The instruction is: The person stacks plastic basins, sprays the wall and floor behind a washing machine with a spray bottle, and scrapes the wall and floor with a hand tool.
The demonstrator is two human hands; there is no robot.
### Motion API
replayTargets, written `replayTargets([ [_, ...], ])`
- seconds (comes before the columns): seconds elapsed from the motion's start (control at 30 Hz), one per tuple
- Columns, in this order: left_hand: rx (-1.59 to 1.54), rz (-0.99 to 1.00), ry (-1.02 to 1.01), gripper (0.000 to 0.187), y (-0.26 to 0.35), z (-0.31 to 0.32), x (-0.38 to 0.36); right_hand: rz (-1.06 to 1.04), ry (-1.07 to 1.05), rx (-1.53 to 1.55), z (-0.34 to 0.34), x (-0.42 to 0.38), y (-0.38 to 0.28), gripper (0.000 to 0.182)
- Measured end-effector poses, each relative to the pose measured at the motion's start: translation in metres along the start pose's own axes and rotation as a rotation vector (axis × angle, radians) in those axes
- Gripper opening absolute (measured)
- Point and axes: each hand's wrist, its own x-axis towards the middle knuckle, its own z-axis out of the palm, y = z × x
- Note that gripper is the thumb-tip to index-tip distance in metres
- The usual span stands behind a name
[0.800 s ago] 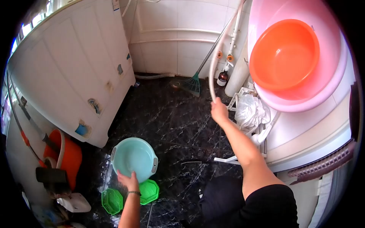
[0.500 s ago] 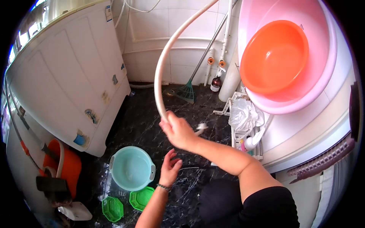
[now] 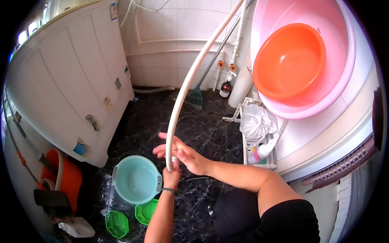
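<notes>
A long white hose (image 3: 184, 87) curves down from the top of the view to the hands. My left hand (image 3: 171, 177), with a dark bracelet at the wrist, is closed around the hose near its lower end. Beside and partly behind the hose is my right hand (image 3: 190, 160), its fingers spread and slightly blurred. A small white piece shows between the hands, partly hidden. Left of the hands, a light blue basin (image 3: 137, 178) rests on the dark marbled floor. Two green plastic baskets, one nearer (image 3: 116, 224) and one partly behind my left forearm (image 3: 146, 211), lie below the basin.
A white appliance (image 3: 73, 81) stands at left, with an orange bucket (image 3: 77, 182) in front. At right, an orange basin (image 3: 289, 60) leans inside a pink tub (image 3: 340, 81). A white rack (image 3: 265, 162) holds a plastic bag (image 3: 257, 123). A green rake (image 3: 195, 98) leans against the back wall.
My left hand has moved up and taken hold of the hose. My right hand has let go and opened. The hose's lower part has come down and its upper part has shifted right.
</notes>
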Motion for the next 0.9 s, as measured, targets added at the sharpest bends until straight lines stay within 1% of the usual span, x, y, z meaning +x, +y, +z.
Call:
replayTargets([
  [0.03,0.125,-0.013,0.060,0.031,-0.007,-0.010,0.002,-0.049,0.099,-0.149,-0.004,-0.012,0.009,0.044],
  [0.07,0.054,0.097,0.091,0.035,-0.016,-0.018,0.005,0.174,0.091,-0.359,-0.026,-0.037,0.027,0.049],
  [0.1,0.023,0.179,0.095,0.034,-0.017,-0.024,0.005,0.383,0.129,-0.542,-0.047,-0.073,0.060,0.042],
  [0.13,0.051,0.148,0.072,0.035,-0.015,-0.032,0.004,0.724,0.050,-0.853,-0.059,-0.102,0.060,0.036],
  [0.17,0.084,0.113,0.051,0.039,-0.012,-0.039,0.002,0.787,-0.049,-1.066,-0.076,-0.145,0.081,0.034],
  [0.2,0.097,0.137,0.044,0.040,-0.008,-0.042,0.001,0.825,-0.042,-1.254,-0.083,-0.190,0.090,0.034],
  [0.23,0.067,0.129,0.024,0.039,-0.007,-0.046,0.000,0.889,-0.080,-1.441,-0.080,-0.213,0.081,0.032],
  [0.27,0.047,0.105,-0.003,0.038,-0.006,-0.051,-0.002,0.893,-0.128,-1.566,-0.083,-0.232,0.080,0.029],
  [0.3,0.024,0.089,-0.028,0.038,-0.003,-0.053,-0.003,0.859,-0.157,-1.664,-0.106,-0.266,0.105,0.037],
  [0.37,0.009,0.063,-0.039,0.037,0.006,-0.057,-0.008,1.049,-0.082,-1.622,-0.115,-0.289,0.115,0.033],
  [0.43,-0.007,0.036,-0.045,0.037,0.008,-0.061,-0.009,1.005,-0.080,-1.632,-0.128,-0.293,0.118,0.031],
  [0.47,-0.005,0.071,-0.048,0.036,0.007,-0.065,-0.010,0.968,-0.068,-1.634,-0.130,-0.297,0.124,0.029],
  [0.57,-0.023,0.119,-0.074,0.035,0.015,-0.072,-0.015,1.038,-0.106,-1.546,-0.134,-0.286,0.127,0.025],
  [0.6,-0.049,0.107,-0.074,0.034,0.019,-0.072,-0.018,0.938,-0.041,-1.583,-0.131,-0.284,0.127,0.020],
  [0.63,-0.074,0.091,-0.072,0.033,0.020,-0.073,-0.018,0.945,-0.046,-1.574,-0.130,-0.280,0.128,0.020],
  [0.67,-0.063,0.118,-0.082,0.032,0.015,-0.077,-0.015,0.990,0.014,-1.569,-0.131,-0.276,0.133,0.017],
  [0.7,-0.021,0.102,-0.056,0.032,0.021,-0.077,-0.015,1.040,0.058,-1.550,-0.127,-0.273,0.137,0.015],
  [0.77,-0.038,0.116,-0.026,0.033,0.028,-0.073,-0.016,0.803,0.171,-1.420,-0.118,-0.264,0.131,0.012],
  [0.8,-0.033,0.095,-0.018,0.033,0.024,-0.076,-0.019,0.820,0.157,-1.405,-0.113,-0.262,0.130,0.012],
  [0.87,-0.064,0.117,-0.045,0.032,0.026,-0.073,-0.012,0.706,0.222,-1.326,-0.111,-0.244,0.128,0.014],
  [0.9,-0.029,0.151,-0.059,0.030,0.020,-0.076,-0.011,0.733,0.174,-1.335,-0.109,-0.233,0.125,0.018],
])
